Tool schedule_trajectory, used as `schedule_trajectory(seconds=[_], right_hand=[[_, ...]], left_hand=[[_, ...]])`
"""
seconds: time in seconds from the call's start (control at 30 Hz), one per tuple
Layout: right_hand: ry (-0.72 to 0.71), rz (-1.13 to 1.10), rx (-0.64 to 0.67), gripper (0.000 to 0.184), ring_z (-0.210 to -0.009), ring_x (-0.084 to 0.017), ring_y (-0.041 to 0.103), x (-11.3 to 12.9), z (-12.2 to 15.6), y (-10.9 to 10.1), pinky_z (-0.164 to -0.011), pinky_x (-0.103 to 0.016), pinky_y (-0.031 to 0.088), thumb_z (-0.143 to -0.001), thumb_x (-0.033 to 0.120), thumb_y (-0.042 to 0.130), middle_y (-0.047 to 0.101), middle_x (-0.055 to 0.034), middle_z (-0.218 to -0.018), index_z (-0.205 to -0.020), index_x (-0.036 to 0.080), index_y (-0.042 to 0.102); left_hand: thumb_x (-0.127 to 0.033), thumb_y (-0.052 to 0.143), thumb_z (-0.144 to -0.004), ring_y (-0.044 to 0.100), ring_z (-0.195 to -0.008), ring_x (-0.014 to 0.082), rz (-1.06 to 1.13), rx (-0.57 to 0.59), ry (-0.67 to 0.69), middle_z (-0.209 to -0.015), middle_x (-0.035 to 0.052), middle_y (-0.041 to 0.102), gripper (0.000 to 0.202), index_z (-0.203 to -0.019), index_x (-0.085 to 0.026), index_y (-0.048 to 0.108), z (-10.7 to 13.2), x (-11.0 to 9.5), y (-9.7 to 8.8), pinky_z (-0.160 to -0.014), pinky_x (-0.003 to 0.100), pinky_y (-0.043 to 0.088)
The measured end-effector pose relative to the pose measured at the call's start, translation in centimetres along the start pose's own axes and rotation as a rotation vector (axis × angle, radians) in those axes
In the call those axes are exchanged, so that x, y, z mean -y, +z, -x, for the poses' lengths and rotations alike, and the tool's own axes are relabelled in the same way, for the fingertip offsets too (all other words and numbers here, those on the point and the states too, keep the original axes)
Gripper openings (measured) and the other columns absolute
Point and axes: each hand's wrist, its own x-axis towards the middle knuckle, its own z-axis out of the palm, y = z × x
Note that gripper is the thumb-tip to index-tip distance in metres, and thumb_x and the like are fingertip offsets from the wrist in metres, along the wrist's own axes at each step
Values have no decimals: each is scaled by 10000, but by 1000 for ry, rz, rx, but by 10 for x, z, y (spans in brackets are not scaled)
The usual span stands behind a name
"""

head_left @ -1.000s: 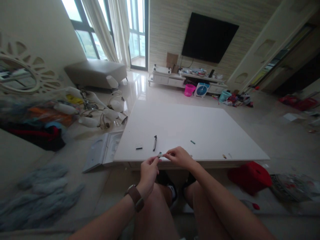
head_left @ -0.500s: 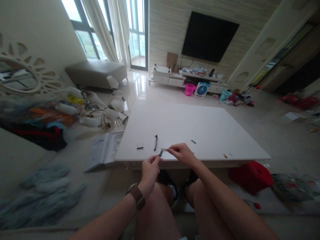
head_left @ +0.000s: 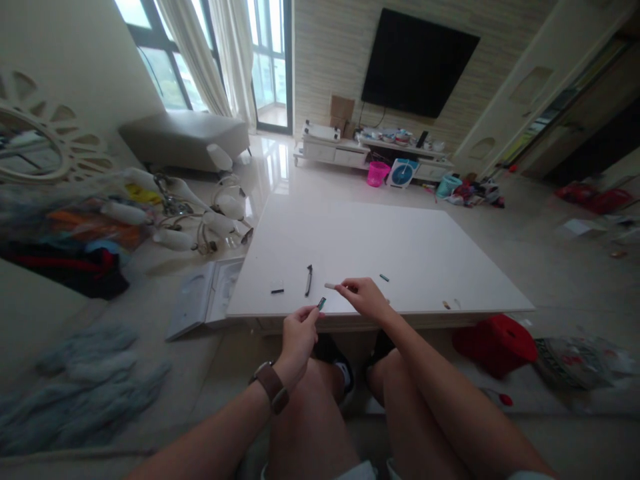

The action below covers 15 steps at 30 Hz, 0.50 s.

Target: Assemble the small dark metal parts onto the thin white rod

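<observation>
We sit at the near side of a white desk (head_left: 400, 240), both hands in front of us. In our left hand (head_left: 299, 333), the fingers pinch a green piece (head_left: 321, 303), which sticks up past the tips at the desk's near edge, slanting to the right. Our right hand (head_left: 366, 298) is over the desk, its fingers gripping one end of a white strip (head_left: 330, 286); the other end points left. The strip is farther from us than the green piece, and the two are near each other but apart. We cannot tell whether our right hand touches the desktop.

Beyond the left hand a slim tool (head_left: 309, 281) lies lengthwise on the desk, its dark head pointing away from us. To its left is a black bar (head_left: 277, 291) (something pale or clear seems to sit behind it, too faint to name). Just past our right hand lies a green bar (head_left: 384, 277), and farther right, close to the near edge, a small brown bit (head_left: 447, 305).

We wear a watch (head_left: 271, 387) on the left wrist. On the floor, a white box (head_left: 193, 300) lies left of the desk, a lamp (head_left: 215, 223) with white shades beyond it. Across the room, a pink basket (head_left: 378, 174) stands beside a blue-and-white fan (head_left: 403, 173), below a black TV (head_left: 420, 63).
</observation>
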Motion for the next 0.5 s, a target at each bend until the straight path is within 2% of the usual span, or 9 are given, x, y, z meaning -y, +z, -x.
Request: schedule_trajectory(seconds=[0.07, 0.2, 0.3, 0.4, 0.5], right_hand=[[-6, -22, 25, 421, -573, -115, 452, -1, 0, 0, -572, -254, 277, -955, 486, 548, 584, 5, -594, -799, 156, 757], [-67, -105, 168, 391, -572, -107, 441, 6, 5, 1, -566, -241, 286, -949, 482, 560, 547, 23, -585, -848, 160, 758], [-79, -168, 162, 314, -570, -101, 431, 14, 8, 4, -569, -229, 304, -922, 461, 607, 536, 41, -610, -928, 175, 735], [-87, -202, 146, 253, -580, -98, 421, 16, 7, 7, -563, -222, 304, -872, 426, 670, 526, 48, -635, -852, 174, 686], [-93, -245, 183, 275, -582, -96, 401, 14, 6, 11, -554, -224, 284, -878, 405, 656, 478, 55, -606, -742, 167, 639]], left_hand=[[-425, 724, -694, 385, -388, 58, 6, -9, -9, -687, 66, 689, 403, -891, -74, 722, 0, 0, 0, -382, 224, 293], [-423, 723, -686, 368, -395, 52, 30, -21, -20, -730, 64, 695, 395, -896, -89, 704, -1, 1, -1, -376, 219, 294], [-421, 710, -701, 367, -390, 54, 21, -12, -20, -694, 41, 671, 381, -900, -96, 701, 0, 2, -1, -374, 219, 289], [-432, 711, -712, 366, -380, 52, 16, 18, -14, -690, 31, 665, 373, -896, -107, 707, 0, 2, 0, -374, 220, 280], [-442, 712, -723, 367, -366, 55, -1, 42, 0, -640, 13, 639, 351, -858, -119, 711, -1, 3, 0, -371, 218, 265]])
